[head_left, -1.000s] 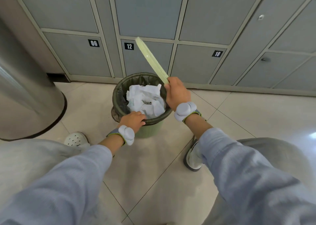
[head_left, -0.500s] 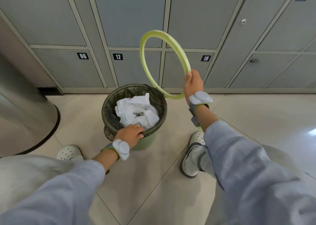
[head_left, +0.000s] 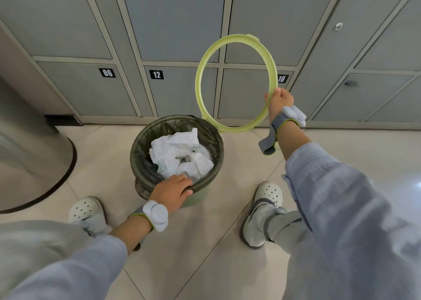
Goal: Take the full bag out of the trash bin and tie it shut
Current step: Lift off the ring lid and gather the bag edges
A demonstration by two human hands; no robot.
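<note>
Grey lockers (head_left: 177,21) back the tiled floor where your bin (head_left: 196,199) stands between your shoes, its dark bag (head_left: 145,140) stuffed with white paper (head_left: 180,151). Your left hand (head_left: 170,191) grips the bin's near rim; your right hand (head_left: 279,100) holds the green ring (head_left: 198,83) up beside it.

Bin (head_left: 196,199) before lockers (head_left: 91,92); ring (head_left: 237,83) seemingly right.

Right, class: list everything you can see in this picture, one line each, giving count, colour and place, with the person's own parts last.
trash bin: one, green, on the floor, centre.
bag: one, dark, lining the bin, folded over its rim.
crumpled paper: white heap, inside the bag.
ring: one, light green, held up, right of the bin.
lockers: grey, numbered, behind.
metal cylinder: one, silver, left.
shoes: two, white.
left hand: on the bin rim.
right hand: gripping the ring.
</note>
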